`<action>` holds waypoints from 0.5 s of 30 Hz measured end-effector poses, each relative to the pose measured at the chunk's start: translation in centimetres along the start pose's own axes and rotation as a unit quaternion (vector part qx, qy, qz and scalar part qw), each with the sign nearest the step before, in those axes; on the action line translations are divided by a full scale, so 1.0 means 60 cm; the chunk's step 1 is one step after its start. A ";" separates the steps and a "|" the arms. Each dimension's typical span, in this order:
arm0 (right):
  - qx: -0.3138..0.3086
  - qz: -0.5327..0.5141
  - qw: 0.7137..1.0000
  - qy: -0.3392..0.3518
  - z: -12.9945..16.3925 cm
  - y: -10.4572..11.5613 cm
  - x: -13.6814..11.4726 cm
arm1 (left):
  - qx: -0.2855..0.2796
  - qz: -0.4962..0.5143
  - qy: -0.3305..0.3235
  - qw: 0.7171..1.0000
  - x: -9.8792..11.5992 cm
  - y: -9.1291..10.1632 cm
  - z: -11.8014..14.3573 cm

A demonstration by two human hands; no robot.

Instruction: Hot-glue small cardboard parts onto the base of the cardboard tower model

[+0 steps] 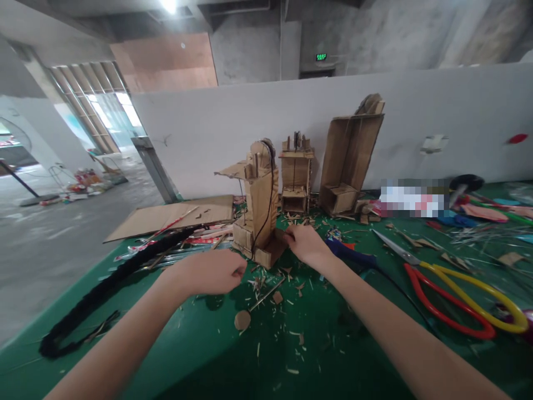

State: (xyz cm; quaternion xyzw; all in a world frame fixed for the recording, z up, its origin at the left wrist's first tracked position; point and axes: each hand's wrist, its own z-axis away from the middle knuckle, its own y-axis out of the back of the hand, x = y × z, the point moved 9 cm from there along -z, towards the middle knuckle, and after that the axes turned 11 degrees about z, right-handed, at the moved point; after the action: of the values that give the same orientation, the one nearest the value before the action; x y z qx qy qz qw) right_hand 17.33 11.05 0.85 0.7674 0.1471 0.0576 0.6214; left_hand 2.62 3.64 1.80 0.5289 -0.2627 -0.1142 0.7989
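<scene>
Three cardboard models stand mid-frame against the white partition: the near tower at centre, a smaller shelved model just behind it, and a tall open-fronted box model to its right. One black cable runs down the near tower's right face.

Two bare hands, both centre frame. Right hand: arm comes in from lower right, wrist straight, fingers curled and pinching the right edge of the tower's base block. Left hand: arm comes in from lower left, fingers folded into a loose fist, thumb against forefinger, hovering just left of the base; cannot tell whether anything lies inside the fist or whether it touches the cardboard.

One flat cardboard sheet lies left of centre. One thick black braided cord snakes toward lower left. One pair of scissors, steel blades, one red and one yellow loop handle, lies at right. One dark blue tool handle sits beside the right wrist. One small round cardboard disc lies near bottom centre.

Green table, smooth, littered with many cardboard chips and thin slivers. Cardboard is brown, corrugated, rough-cut at edges.
</scene>
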 end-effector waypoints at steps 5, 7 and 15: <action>0.001 0.019 1.000 -0.012 0.016 -0.002 -0.002 | -0.024 0.032 -0.025 0.999 -0.006 0.002 0.000; 0.002 0.026 0.999 -0.021 0.023 -0.004 0.001 | -0.023 0.049 -0.034 0.998 -0.006 0.010 0.004; 0.024 0.077 0.995 -0.054 0.044 0.018 0.001 | -0.007 0.091 0.025 0.996 -0.011 0.026 0.005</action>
State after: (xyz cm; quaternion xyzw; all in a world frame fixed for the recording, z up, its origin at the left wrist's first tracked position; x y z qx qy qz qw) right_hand 18.25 8.41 1.32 0.7931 0.0550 0.0600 0.6037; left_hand 1.76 4.34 3.10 0.4999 -0.2889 -0.0300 0.8159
